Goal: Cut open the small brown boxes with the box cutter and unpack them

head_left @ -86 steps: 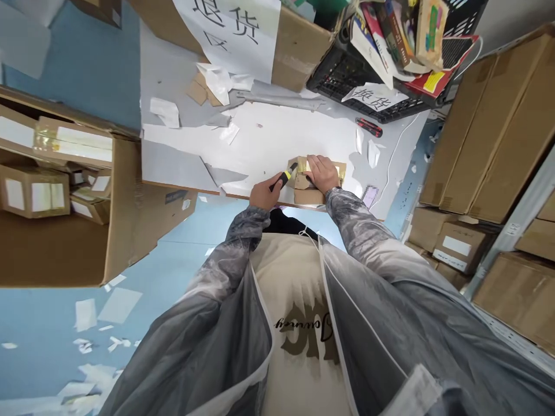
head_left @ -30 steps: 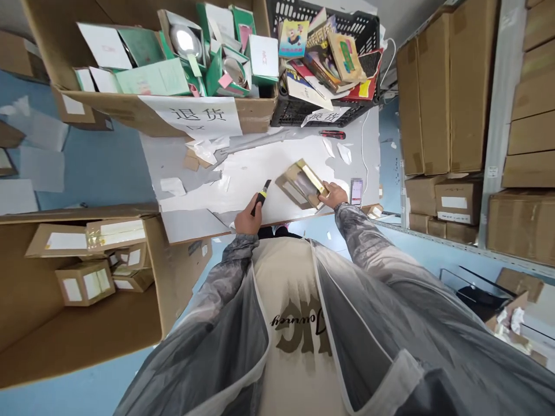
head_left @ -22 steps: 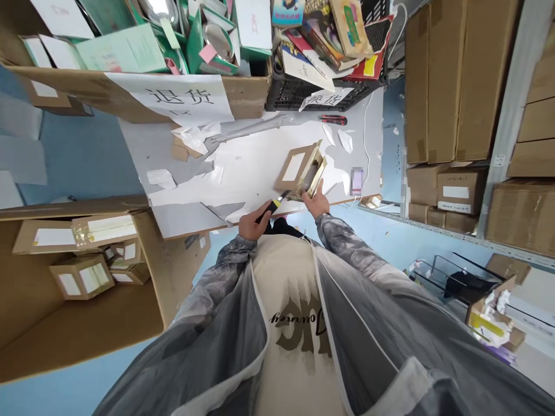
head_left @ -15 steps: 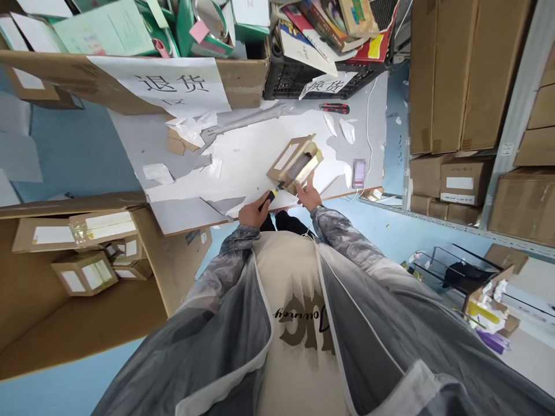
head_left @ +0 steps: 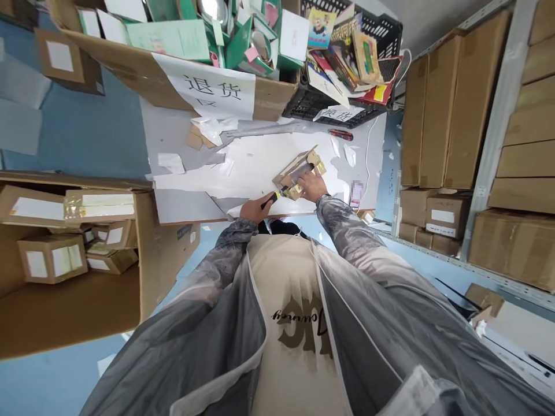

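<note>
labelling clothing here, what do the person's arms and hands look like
The left hand and right hand are ungloved. The long sleeves are mottled dark grey toward the hands, fading paler higher up, part of a loose grey jacket.

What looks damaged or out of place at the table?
The table looks worn: ragged grey patches edge a white middle, as if its covering had peeled. Scattered paper scraps look like litter. The small carton at the right hand is open, its flaps askew. Nothing looks spilled.
</note>
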The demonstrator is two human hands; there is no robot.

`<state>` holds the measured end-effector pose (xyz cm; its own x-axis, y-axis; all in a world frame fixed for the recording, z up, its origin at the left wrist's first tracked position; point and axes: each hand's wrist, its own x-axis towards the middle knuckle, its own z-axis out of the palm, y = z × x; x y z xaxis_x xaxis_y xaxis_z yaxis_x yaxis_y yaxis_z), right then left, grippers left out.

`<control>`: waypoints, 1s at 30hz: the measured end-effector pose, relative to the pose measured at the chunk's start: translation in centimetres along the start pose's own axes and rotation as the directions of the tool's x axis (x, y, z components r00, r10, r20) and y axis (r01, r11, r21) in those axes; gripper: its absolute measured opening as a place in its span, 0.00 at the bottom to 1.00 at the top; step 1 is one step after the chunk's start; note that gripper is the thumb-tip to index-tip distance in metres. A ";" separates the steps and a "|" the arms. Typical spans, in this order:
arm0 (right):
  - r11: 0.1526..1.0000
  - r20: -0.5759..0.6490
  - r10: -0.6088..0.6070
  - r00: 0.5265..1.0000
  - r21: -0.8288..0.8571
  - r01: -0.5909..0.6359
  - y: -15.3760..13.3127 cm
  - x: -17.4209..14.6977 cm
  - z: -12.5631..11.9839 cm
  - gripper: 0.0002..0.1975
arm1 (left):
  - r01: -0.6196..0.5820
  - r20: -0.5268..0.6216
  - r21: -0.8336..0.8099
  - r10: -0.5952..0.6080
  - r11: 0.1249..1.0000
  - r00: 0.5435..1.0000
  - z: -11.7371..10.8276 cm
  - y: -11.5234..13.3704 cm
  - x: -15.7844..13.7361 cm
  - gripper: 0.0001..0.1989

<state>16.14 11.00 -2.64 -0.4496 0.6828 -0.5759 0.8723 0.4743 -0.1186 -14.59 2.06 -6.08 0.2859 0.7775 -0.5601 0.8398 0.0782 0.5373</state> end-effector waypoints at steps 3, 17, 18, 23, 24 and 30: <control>0.997 0.034 0.043 0.998 -0.071 -0.040 -0.9 1.0 -1.2 0.25 | -0.010 -0.034 0.041 0.011 0.999 0.999 -0.4 -0.7 -0.4 0.34; 0.992 0.086 0.060 0.994 -0.115 -0.049 -8.1 -0.6 0.4 0.17 | 0.153 -0.105 -0.015 -0.153 0.988 0.983 -1.8 1.8 -2.7 0.32; 0.991 0.076 0.085 0.994 -0.109 -0.076 -8.1 -0.8 0.9 0.17 | 0.153 -0.109 -0.013 -0.153 0.988 0.982 -1.7 2.5 -2.7 0.32; 0.985 -0.013 0.166 0.986 -0.043 -0.167 -8.1 -2.0 3.3 0.14 | 0.157 -0.136 0.002 -0.156 0.988 0.978 -1.5 4.6 -1.6 0.33; 0.984 -0.032 0.174 0.984 -0.025 -0.174 -8.1 -2.1 3.4 0.14 | 0.153 -0.139 0.005 -0.151 0.988 0.979 -1.7 4.6 -1.3 0.33; 0.982 -0.173 0.184 0.968 0.081 -0.172 -6.0 -3.3 3.5 0.16 | 0.041 -0.068 -0.125 -0.050 0.991 0.996 -4.4 2.2 -1.4 0.31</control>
<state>13.05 3.93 -2.85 -0.3077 0.8440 -0.4393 0.9493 0.3032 -0.0825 -15.15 3.90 -1.40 0.2119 0.8133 -0.5419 0.7865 0.1871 0.5885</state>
